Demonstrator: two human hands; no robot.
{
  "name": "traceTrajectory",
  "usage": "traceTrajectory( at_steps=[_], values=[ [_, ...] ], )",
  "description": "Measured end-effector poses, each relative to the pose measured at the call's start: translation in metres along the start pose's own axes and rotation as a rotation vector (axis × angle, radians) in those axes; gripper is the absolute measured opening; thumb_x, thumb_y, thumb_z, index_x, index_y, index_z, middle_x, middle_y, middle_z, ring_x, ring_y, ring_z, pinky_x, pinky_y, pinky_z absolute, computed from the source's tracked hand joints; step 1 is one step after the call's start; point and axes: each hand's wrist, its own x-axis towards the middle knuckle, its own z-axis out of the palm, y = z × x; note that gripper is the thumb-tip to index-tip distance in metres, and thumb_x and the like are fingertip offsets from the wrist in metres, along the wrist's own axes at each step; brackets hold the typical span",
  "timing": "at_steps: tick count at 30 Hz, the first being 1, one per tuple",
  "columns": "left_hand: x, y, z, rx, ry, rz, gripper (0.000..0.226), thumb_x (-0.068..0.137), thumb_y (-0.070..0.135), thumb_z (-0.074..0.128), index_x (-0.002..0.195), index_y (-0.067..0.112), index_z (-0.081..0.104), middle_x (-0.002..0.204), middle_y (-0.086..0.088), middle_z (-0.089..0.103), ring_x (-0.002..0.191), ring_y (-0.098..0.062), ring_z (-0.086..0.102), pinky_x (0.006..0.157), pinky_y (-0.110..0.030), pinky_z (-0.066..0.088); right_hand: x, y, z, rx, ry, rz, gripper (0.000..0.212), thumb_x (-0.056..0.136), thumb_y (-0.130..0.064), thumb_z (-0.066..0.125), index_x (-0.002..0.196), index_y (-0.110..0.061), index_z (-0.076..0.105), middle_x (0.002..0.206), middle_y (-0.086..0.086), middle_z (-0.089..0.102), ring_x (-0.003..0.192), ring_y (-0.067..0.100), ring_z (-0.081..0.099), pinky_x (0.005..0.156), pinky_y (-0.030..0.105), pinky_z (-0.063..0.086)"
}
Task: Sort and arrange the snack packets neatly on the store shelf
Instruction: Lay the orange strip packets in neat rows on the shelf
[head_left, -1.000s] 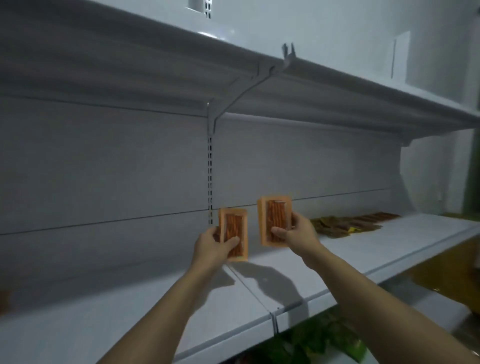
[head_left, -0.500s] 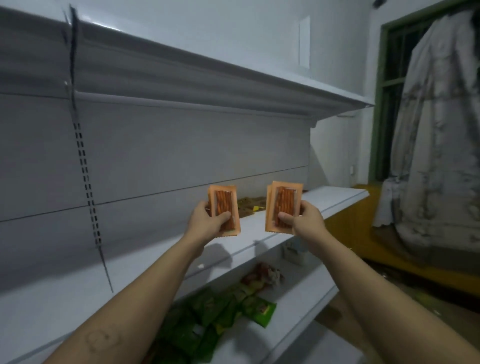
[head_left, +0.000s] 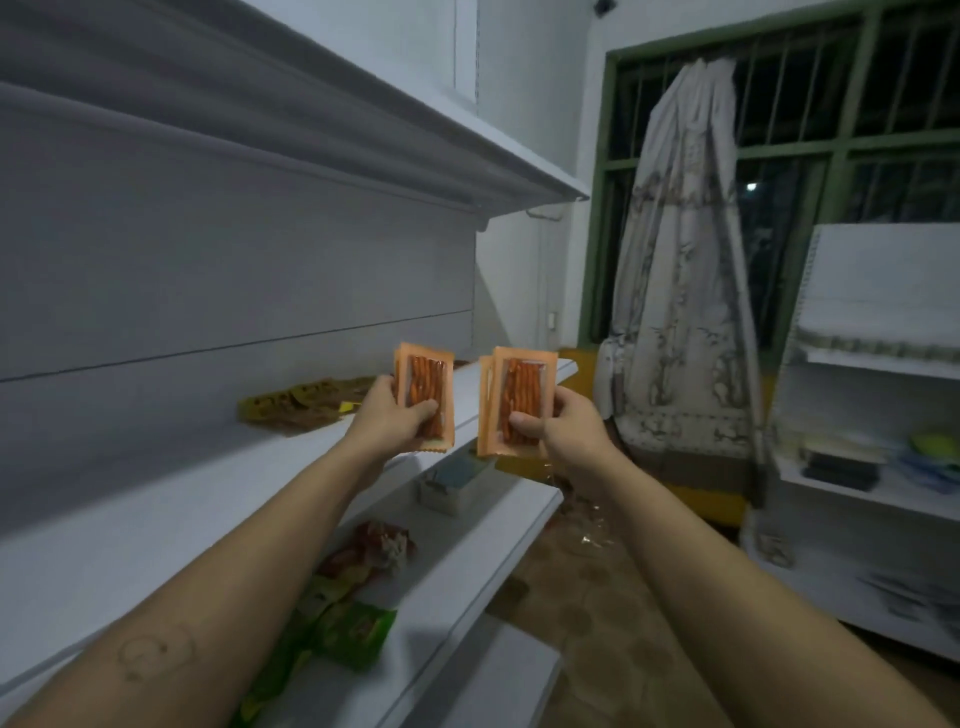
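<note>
One flat orange plastic snack packet (head_left: 423, 387), upright, is gripped in left hand (head_left: 387, 418); right hand (head_left: 569, 434) grips a stacked orange pair (head_left: 522, 395). White metal shelf (head_left: 182, 499) lies below-left, left hand nearer.

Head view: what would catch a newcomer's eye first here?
The left hand grips one orange packet and the right hand grips an orange pair, both upright at centre frame. Behind them, brown packets lie on the white shelf. Green packets lie on the lower shelf.
</note>
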Motion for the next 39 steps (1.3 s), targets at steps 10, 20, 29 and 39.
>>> traceTrajectory(
  at_steps=[10,20,29,39],
  values=[
    [0.115,-0.017,0.07,-0.304,-0.133,-0.108,0.015,0.103,0.021,0.047,0.108,0.015,0.061,0.096,-0.007,0.074,0.078,-0.016,0.073,0.06,-0.026,0.055,0.127,0.02,0.009,0.055,-0.062,0.097,0.032,0.092,-0.009,0.066,0.123,-0.007,0.059,0.114,0.012,0.07,0.106,0.028,0.068,0.098,0.048,0.053],
    [0.245,-0.044,0.075,-0.315,-0.112,-0.203,0.051,0.105,0.052,0.027,0.13,0.018,0.055,0.114,-0.011,0.07,0.097,-0.027,0.07,0.085,-0.044,0.057,0.268,0.025,0.057,-0.113,-0.113,0.023,0.021,0.087,-0.012,0.073,0.106,-0.007,0.066,0.1,0.009,0.073,0.085,0.023,0.074,0.07,0.03,0.061],
    [0.309,-0.045,0.072,-0.479,-0.159,-0.11,0.022,0.096,0.035,0.06,0.109,0.018,0.067,0.101,-0.01,0.076,0.091,-0.029,0.073,0.078,-0.046,0.06,0.348,0.023,0.066,0.007,-0.088,-0.025,0.007,0.089,-0.01,0.071,0.094,-0.01,0.065,0.098,0.012,0.074,0.085,0.024,0.073,0.075,0.033,0.061],
    [0.372,-0.054,0.12,-0.412,0.173,-0.016,0.023,0.091,0.018,0.07,0.113,0.013,0.066,0.104,-0.014,0.075,0.093,-0.03,0.073,0.075,-0.042,0.062,0.46,0.063,0.033,-0.13,-0.262,-0.124,0.02,0.09,-0.032,0.071,0.1,-0.014,0.072,0.078,-0.006,0.069,0.069,0.009,0.057,0.059,0.026,0.037]
  ],
)
